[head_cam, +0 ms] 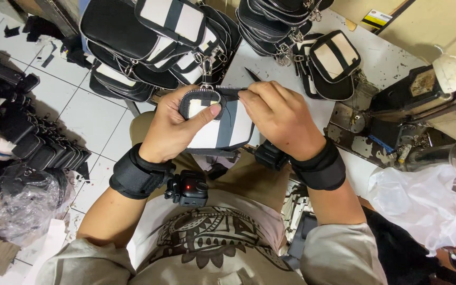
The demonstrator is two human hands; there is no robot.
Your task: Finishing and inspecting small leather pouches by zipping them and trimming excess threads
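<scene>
My left hand (172, 126) grips small black-and-white zippered fabric pouch (222, 124); right hand (281, 116) pinches its zipper, partly open; finished pouches (154, 42) piled beyond.

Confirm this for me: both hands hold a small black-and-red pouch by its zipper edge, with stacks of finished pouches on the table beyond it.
Not quite: the pouch is black and white, not black and red. The head view shows the left hand and right hand gripping it at the zipper edge, with the stacks of finished pouches on the table beyond.
</scene>
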